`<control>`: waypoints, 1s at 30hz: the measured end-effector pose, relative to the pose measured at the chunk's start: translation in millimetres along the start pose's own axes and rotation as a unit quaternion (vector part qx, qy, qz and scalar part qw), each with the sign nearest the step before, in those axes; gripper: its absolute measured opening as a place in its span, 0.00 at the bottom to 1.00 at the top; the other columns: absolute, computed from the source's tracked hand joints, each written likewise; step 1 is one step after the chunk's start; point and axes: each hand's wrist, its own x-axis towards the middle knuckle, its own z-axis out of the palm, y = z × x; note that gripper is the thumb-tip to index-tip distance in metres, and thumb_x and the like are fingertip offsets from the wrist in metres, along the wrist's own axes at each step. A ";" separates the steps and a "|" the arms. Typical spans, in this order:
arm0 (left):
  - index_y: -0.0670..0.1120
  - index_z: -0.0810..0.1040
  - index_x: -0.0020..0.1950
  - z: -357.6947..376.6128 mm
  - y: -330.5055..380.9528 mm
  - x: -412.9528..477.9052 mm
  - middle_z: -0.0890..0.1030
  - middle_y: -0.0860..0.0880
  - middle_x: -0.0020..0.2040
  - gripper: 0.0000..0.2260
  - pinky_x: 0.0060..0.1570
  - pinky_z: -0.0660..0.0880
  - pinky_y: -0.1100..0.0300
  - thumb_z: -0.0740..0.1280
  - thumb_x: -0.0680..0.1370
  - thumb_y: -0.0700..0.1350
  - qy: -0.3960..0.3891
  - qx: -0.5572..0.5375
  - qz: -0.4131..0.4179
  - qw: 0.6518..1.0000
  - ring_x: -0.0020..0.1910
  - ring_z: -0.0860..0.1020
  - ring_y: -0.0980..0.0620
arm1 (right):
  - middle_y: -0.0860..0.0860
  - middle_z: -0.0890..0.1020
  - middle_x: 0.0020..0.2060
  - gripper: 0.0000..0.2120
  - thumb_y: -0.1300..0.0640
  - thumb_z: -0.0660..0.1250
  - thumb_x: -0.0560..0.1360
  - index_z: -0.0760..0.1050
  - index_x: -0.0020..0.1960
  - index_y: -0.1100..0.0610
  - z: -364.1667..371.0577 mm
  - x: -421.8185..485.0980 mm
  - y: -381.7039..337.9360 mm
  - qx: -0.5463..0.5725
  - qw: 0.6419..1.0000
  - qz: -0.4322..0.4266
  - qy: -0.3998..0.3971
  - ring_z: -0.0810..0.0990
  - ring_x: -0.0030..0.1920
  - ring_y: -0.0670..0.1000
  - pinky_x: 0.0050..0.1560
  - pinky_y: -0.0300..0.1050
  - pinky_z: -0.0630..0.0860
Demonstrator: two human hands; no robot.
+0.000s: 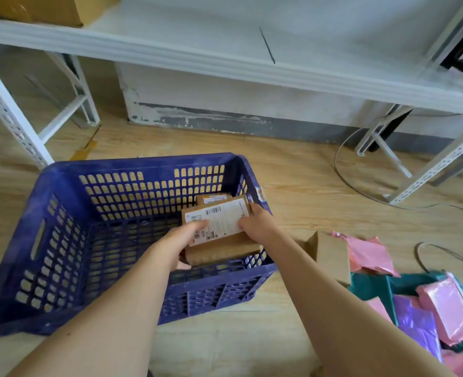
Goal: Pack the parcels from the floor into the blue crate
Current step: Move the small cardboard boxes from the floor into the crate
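The blue crate (61, 221) stands on the wooden floor at centre left. Both my hands hold a brown cardboard parcel (219, 232) with a white shipping label inside the crate's right end. My left hand (180, 243) grips its left side, with the thumb on the label. My right hand (254, 223) grips its right edge by the crate wall. A second small cardboard parcel (214, 198) lies in the crate just behind it. Another brown box (331, 257) lies on the floor right of the crate, partly behind my right forearm.
Pink, teal and purple mailer bags (420, 306) are heaped on the floor at lower right. White metal shelving (224, 58) spans the back, its legs (12, 123) standing left and right of the crate. Grey cables (341, 172) loop across the floor at right.
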 end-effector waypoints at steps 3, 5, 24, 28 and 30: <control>0.47 0.72 0.64 -1.2 -11.4 14.9 0.77 0.45 0.60 0.21 0.62 0.71 0.43 0.68 0.74 0.53 -0.012 0.038 -0.031 0.999 0.59 0.75 0.43 | 0.55 0.76 0.57 0.27 0.61 0.56 0.76 0.57 0.74 0.56 20.6 14.7 7.7 -0.085 0.995 0.039 -0.024 0.76 0.50 0.56 0.37 0.43 0.72; 0.46 0.70 0.67 -0.1 -15.6 21.7 0.76 0.42 0.63 0.21 0.60 0.73 0.45 0.66 0.77 0.52 -0.014 0.083 -0.049 0.995 0.61 0.74 0.40 | 0.59 0.72 0.64 0.25 0.60 0.56 0.76 0.60 0.72 0.61 29.6 21.9 14.6 -0.143 0.987 0.063 -0.037 0.73 0.62 0.61 0.54 0.51 0.74; 0.43 0.63 0.73 26.6 -37.8 89.6 0.69 0.41 0.71 0.23 0.62 0.72 0.50 0.56 0.79 0.31 -0.082 0.161 -0.164 0.970 0.68 0.69 0.43 | 0.56 0.71 0.68 0.20 0.58 0.58 0.79 0.66 0.70 0.59 45.2 61.8 40.4 -0.322 0.918 0.099 -0.210 0.70 0.67 0.56 0.64 0.46 0.67; 0.42 0.57 0.76 30.9 -47.7 102.6 0.59 0.43 0.76 0.24 0.68 0.66 0.52 0.56 0.80 0.32 -0.093 0.163 -0.160 0.969 0.74 0.60 0.43 | 0.56 0.72 0.67 0.19 0.59 0.60 0.79 0.67 0.69 0.60 40.8 63.6 39.3 -0.309 0.918 0.099 -0.229 0.71 0.66 0.55 0.64 0.46 0.68; 0.38 0.60 0.74 34.6 -47.0 104.4 0.62 0.41 0.75 0.21 0.67 0.67 0.55 0.57 0.80 0.34 -0.096 0.181 -0.146 0.968 0.73 0.63 0.44 | 0.57 0.71 0.67 0.19 0.59 0.59 0.79 0.66 0.70 0.60 41.1 64.0 38.0 -0.314 0.915 0.095 -0.236 0.72 0.66 0.55 0.63 0.46 0.68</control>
